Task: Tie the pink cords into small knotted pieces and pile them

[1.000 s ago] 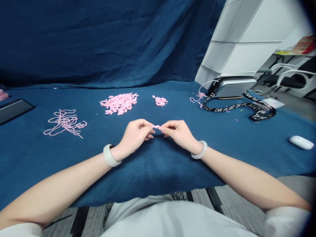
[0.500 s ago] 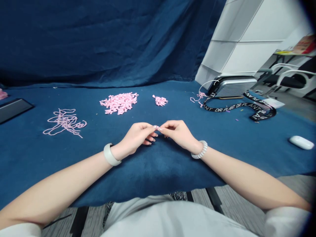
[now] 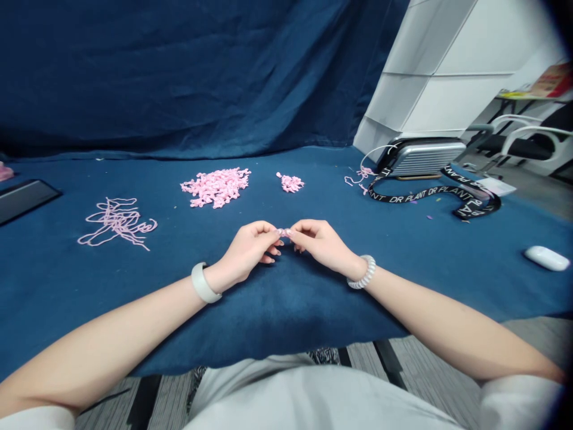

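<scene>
Where the blue cloth runs to the far left edge, a flat black object is seen, and just right of it a loose tangle of pink string. Further right and further back, a large heap of pink pieces is laid out.

In front of that heap, the left hand is closed in a pinch, thumb and forefinger pressed on a small pink piece. The piece is held just above the cloth, near the middle of the table. Its other end is clamped in the same way by the right hand, so the fingertips of the two hands almost meet. So much of the piece is covered that it cannot be told whether it is knotted or plain string.

Behind the right hand a small heap of pink pieces lies, then a black lanyard, a silver case and, far right, a white object.

A slip is judged the main risk: so little of the piece is gripped that an uneven pull could free it from one pinch. Too hard a pull might deform it. The cloth could also be dragged by the resting forearms, and the heaps disturbed.
</scene>
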Motion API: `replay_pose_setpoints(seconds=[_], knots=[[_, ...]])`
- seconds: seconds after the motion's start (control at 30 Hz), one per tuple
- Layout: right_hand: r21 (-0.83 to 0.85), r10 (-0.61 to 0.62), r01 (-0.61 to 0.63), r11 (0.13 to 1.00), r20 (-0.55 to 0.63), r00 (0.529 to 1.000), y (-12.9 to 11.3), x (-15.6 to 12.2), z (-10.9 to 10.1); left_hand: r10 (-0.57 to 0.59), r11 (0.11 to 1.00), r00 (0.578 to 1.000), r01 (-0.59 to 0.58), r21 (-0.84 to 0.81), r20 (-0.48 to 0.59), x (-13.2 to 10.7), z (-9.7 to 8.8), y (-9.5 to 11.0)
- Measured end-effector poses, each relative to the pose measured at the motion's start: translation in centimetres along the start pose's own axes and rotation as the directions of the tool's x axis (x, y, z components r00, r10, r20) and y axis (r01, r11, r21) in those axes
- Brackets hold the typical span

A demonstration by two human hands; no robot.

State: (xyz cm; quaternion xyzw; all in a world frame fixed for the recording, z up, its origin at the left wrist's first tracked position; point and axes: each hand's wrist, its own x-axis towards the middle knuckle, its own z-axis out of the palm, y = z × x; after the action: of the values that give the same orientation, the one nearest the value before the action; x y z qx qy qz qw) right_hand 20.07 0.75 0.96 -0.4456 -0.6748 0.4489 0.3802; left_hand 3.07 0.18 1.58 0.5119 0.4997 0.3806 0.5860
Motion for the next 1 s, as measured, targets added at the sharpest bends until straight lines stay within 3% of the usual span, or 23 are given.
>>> replay_pose_setpoints(seconds=[0.23,0.43,0.7,1.0], knots=[[-0.065,-0.054,0.052,0.997,-0.026,0.998,0.34,0.10,0.02,-0.035,0.990,0.999,0.038,-0.139,0.022,0.25,-0.19,-0.26],[-0.130,-0.054,0.050,0.990,-0.023,0.998,0.20,0.07,-0.21,0.028,0.998,0.999,-0.026,-0.053,0.026,0.03,-0.23,-0.38],[-0.094,-0.010,0.013,0.995,0.033,0.999,0.31,0.13,-0.33,0.002,0.998,1.000,-0.001,-0.068,0.015,0.22,-0.11,-0.78],[-0.150,-0.032,0.037,0.988,0.035,0.999,0.29,0.07,-0.26,-0.026,1.000,0.995,0.025,0.014,0.101,0.33,-0.19,-0.90]])
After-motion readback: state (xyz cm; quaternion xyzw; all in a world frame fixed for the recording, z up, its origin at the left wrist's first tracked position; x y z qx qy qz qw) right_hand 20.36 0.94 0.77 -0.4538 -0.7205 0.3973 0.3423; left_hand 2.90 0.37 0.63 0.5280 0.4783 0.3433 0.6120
